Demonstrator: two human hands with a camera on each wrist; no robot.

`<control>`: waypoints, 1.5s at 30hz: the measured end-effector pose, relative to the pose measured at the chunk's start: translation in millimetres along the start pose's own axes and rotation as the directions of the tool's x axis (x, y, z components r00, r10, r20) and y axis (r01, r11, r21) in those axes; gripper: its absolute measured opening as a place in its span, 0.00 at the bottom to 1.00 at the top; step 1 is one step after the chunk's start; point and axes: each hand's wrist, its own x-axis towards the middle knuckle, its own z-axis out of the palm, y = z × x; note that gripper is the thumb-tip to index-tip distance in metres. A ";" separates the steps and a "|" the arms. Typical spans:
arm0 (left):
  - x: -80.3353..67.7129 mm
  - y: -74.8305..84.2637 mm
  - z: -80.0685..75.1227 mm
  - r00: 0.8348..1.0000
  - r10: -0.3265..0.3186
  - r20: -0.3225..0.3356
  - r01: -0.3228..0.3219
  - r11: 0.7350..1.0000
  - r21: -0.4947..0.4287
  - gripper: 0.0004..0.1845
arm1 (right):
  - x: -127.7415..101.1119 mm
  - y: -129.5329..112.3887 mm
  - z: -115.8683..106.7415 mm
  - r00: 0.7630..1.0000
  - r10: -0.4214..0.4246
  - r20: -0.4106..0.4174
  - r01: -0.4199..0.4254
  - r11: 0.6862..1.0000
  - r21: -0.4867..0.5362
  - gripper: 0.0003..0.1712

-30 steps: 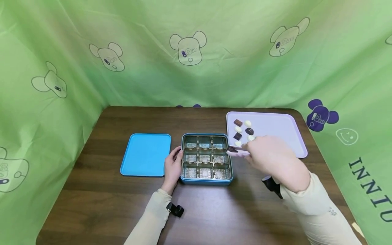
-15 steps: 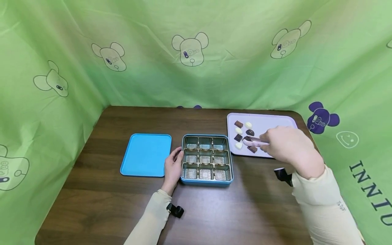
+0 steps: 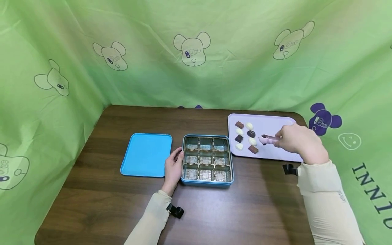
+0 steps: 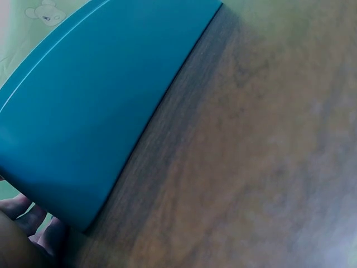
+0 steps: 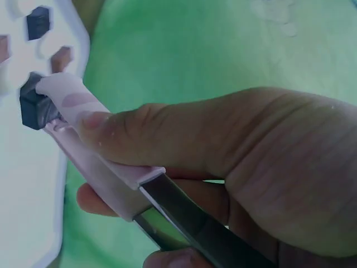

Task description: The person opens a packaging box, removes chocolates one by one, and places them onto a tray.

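My right hand (image 3: 298,141) grips pink tongs (image 3: 268,139) over the lilac tray (image 3: 283,154). In the right wrist view the tongs (image 5: 83,131) pinch a dark square chocolate (image 5: 32,106) at their tips, just above the tray. Several white, brown and dark chocolates (image 3: 251,133) lie on the tray's left part. My left hand (image 3: 173,166) rests with relaxed fingers against the left wall of the blue tin box (image 3: 207,183). All of the box's foil compartments hold nothing. The left wrist view shows my fingers (image 4: 28,220) beside a blue surface (image 4: 100,95).
A blue lid (image 3: 146,154) lies flat to the left of the box on the dark wooden table (image 3: 122,204). Green printed cloth (image 3: 196,68) walls in the table at the back and on both sides. The tray sits at the table's right back corner.
My right hand has carried the tongs from the box's right edge back to the right, over the tray. The left hand and the box have stayed put.
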 end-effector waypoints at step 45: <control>-2.6 1.1 0.0 1.000 -0.003 -0.002 0.003 1.000 -0.003 0.19 | 3.1 15.5 37.1 0.987 0.059 -0.147 -0.054 0.998 0.038 0.25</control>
